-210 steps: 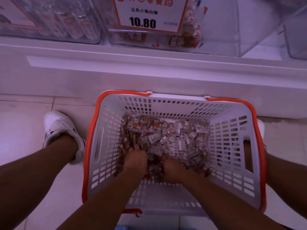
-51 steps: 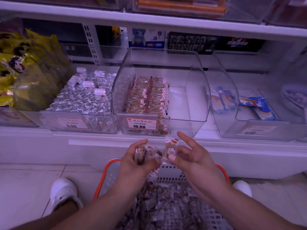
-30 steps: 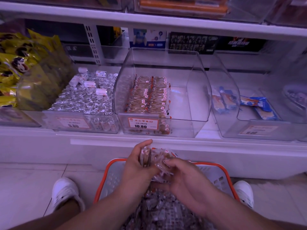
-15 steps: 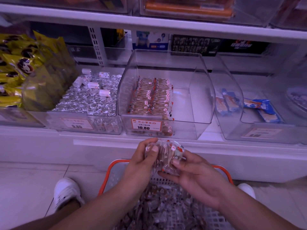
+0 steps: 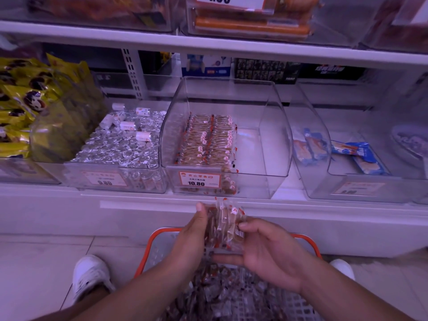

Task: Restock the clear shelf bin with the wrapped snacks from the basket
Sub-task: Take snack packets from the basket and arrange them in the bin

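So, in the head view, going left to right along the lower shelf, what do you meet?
Yellow snack bags → bin of silver-wrapped sweets → clear shelf bin with two rows of wrapped snacks and a 10.80 price tag → bin of blue-wrapped packets.

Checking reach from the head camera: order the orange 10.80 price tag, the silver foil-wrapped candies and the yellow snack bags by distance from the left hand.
From the left hand:
1. Orange 10.80 price tag, just above.
2. Silver foil-wrapped candies, upper left.
3. Yellow snack bags, far left.
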The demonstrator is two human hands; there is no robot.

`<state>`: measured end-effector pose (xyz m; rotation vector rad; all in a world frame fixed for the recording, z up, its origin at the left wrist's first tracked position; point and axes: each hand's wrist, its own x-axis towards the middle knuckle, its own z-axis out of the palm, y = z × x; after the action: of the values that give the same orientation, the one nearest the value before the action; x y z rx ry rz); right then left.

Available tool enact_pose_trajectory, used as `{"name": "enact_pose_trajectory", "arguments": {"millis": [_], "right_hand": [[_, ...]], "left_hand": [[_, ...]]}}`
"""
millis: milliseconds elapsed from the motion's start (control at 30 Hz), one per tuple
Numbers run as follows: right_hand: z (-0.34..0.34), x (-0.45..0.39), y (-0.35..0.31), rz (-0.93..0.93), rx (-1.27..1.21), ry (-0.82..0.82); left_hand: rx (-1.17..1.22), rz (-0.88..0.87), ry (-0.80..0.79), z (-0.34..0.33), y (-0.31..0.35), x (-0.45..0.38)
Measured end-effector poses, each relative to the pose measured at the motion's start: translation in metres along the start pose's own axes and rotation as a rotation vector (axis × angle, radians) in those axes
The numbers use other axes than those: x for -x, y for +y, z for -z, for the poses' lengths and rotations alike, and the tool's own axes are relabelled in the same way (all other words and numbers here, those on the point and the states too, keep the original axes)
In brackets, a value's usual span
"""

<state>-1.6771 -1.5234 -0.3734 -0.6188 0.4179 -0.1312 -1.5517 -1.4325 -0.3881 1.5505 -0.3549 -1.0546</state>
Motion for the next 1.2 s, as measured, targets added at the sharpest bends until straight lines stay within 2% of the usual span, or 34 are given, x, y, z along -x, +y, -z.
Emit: {"name": "enact_pose_trajectory", "arguments": {"millis": [100, 167, 267, 400, 567, 667, 767, 900, 1033, 1200], "right_hand": [[0.000, -0.001, 0.001, 0.031, -0.042, -0.003], [-0.001, -0.001, 0.004, 0.063, -0.065, 0.010], [-0.005, -0.002, 0.008, 0.080, -0.099, 0.011], [-0.008, -0.004, 0.004, 0.085, -0.097, 0.020], [-0.008, -0.001, 0.001, 0.093, 0.076, 0.022], [-0.010, 0.000, -0.002, 0.228, 0.222, 0.091], [-0.013, 0.000, -0.008, 0.408, 0.388, 0.126], [-0.022, 0.001, -0.013, 0.523, 0.635, 0.112], [-0.028, 0.004, -0.026, 0.574, 0.747, 0.113], [-0.033, 0.002, -0.047, 0.721, 0.761, 0.122]], "left_hand": [[0.209, 0.119, 0.001, -0.001, 0.006, -0.006], [0.276, 0.093, -0.019, -0.001, 0.009, -0.010], [0.247, 0.002, -0.002, -0.001, 0.007, -0.006], [0.047, -0.131, 0.059, -0.004, 0.005, 0.006], [-0.113, -0.174, 0.021, -0.003, 0.016, 0.015], [-0.259, -0.203, -0.079, 0.003, 0.030, 0.010], [-0.280, -0.215, -0.201, 0.014, 0.048, 0.009], [-0.178, -0.162, -0.341, 0.024, 0.066, 0.009], [-0.125, -0.163, -0.368, 0.023, 0.079, 0.014], [-0.258, -0.352, -0.265, 0.001, 0.109, 0.011]]}}
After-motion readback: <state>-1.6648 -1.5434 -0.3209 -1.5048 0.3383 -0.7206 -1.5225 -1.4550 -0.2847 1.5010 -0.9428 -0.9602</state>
